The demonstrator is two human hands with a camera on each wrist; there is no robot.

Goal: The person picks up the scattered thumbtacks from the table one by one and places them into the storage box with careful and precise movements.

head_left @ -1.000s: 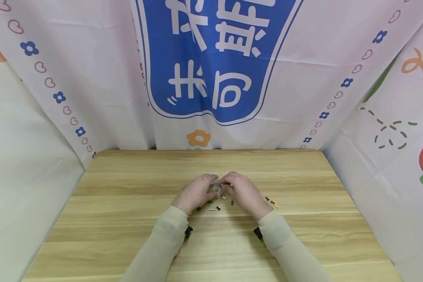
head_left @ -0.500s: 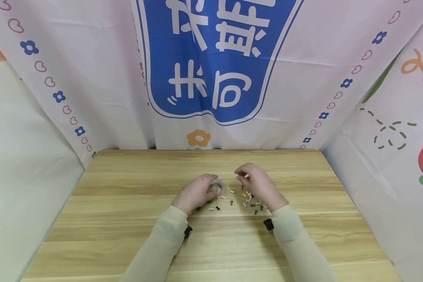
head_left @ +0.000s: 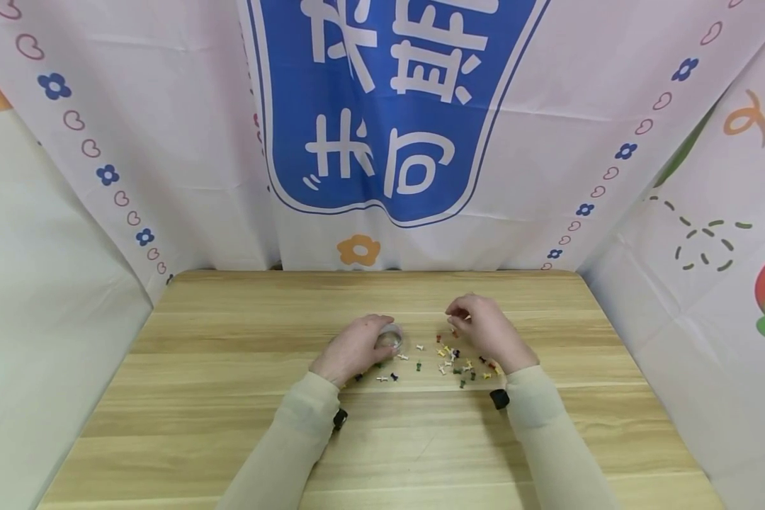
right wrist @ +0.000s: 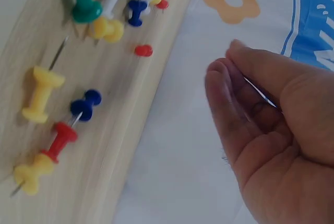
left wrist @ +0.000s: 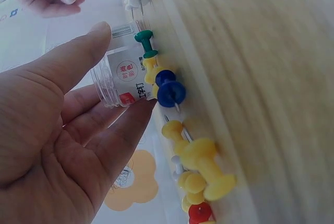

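My left hand (head_left: pixel 354 348) grips a small clear plastic jar (head_left: pixel 391 340) standing on the wooden table (head_left: pixel 229 425). In the left wrist view the thumb and fingers wrap the jar's sides, below its threaded mouth, and a printed label (left wrist: pixel 125 72) shows. Above the table to the right is my right hand (head_left: pixel 491 331), fingers loosely bent, thumb tip near the index tip, with nothing visible between them. A red push pin (right wrist: pixel 143 50) lies close to it. Near the left hand are a blue push pin (left wrist: pixel 170 89) and a green push pin (left wrist: pixel 146 44).
Several white, yellow, green, blue and red push pins lie scattered between and under the hands, among them a yellow push pin (right wrist: pixel 42 94). A printed cloth (head_left: pixel 516 177) hangs behind the table's back edge.
The right hand has moved away from the jar toward the right, uncovering the scattered push pins. My left hand and the jar have stayed in place.
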